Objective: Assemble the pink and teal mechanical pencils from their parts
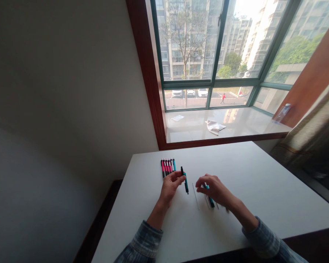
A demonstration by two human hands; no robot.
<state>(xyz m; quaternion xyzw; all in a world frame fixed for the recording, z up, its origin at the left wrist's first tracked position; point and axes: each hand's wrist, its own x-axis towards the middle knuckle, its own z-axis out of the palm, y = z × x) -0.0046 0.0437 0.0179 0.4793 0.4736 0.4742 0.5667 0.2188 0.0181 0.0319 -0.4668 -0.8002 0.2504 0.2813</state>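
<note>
My left hand is closed around a teal and black pen, held tilted above the table with its thumb and fingers. To the right, my right hand hovers low with its fingers curled and the fingertips close together. Whatever may be between those fingertips is too small to make out. A thin white refill lies between the two hands. Under my right hand lies another teal and black pen part, partly covered by the fingers, with several thin pieces beside it.
Several pens, mostly red and black, lie in a row behind my left hand on the white table. Beyond the table is a window sill with a crumpled white wrapper and a clear bottle. A wall rises at left.
</note>
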